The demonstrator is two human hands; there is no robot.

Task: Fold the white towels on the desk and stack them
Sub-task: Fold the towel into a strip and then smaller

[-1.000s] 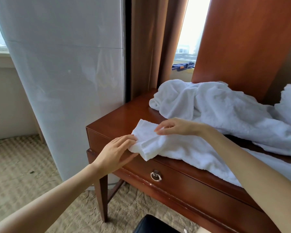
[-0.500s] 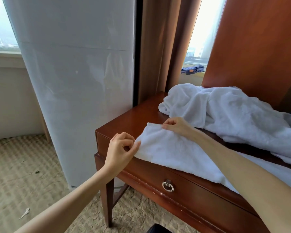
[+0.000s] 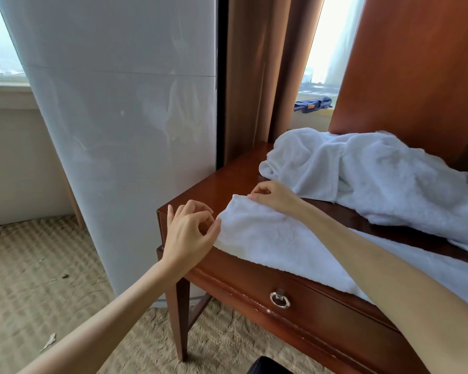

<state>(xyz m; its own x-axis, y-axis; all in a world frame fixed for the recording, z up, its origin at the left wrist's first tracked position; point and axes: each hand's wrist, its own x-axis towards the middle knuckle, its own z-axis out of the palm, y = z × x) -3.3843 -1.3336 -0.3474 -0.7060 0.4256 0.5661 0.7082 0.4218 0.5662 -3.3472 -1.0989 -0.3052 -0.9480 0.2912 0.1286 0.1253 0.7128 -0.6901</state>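
At the left end of the desk [image 3: 208, 193], your left hand [image 3: 192, 233], flat a second ago, is now pinching the near corner of the towel [image 3: 276, 238]. Your right hand [image 3: 270, 195] is pinching the far corner, spreading that end flat on the desktop, ready for folding.

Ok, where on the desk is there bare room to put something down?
On the brown wooden desk, the far left corner is bare, bordered by the flat white towel, the crumpled white towel heap and the desk's edge. A narrow bare strip runs between towel and heap. The rest is crowded.
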